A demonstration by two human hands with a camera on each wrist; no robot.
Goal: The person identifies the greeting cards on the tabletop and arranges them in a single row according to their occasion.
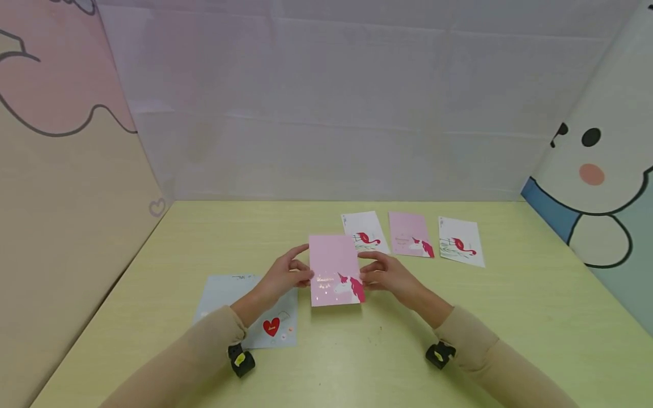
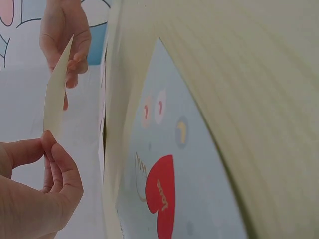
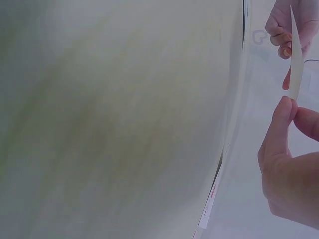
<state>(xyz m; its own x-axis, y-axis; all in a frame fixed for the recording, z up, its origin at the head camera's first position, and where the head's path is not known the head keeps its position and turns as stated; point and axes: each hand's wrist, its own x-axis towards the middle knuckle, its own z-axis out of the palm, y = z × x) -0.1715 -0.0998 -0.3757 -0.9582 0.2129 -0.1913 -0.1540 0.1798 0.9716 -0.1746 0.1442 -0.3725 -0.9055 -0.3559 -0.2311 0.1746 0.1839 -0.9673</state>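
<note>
A pink card (image 1: 334, 260) with a red-maned unicorn and gold lettering is held up above the table between both hands. My left hand (image 1: 279, 276) pinches its left edge between thumb and fingers. On the opposite edge, my right hand (image 1: 390, 276) grips it the same way. Seen from the left wrist, the card (image 2: 57, 92) is nearly edge-on, its pale side showing. The right wrist view also catches the card (image 3: 296, 64) as a thin sliver above the thumb. Beneath the left forearm lies a light blue sheet (image 1: 219, 292) with a red heart, partly covered.
Farther back lie a white flamingo card (image 1: 364, 226), a pink unicorn card (image 1: 408, 229) and another white flamingo card (image 1: 461, 241). The held card overlaps the first of them in the head view. A pale back wall (image 1: 331, 113) and cartoon side panels border the yellowish table (image 1: 377, 362).
</note>
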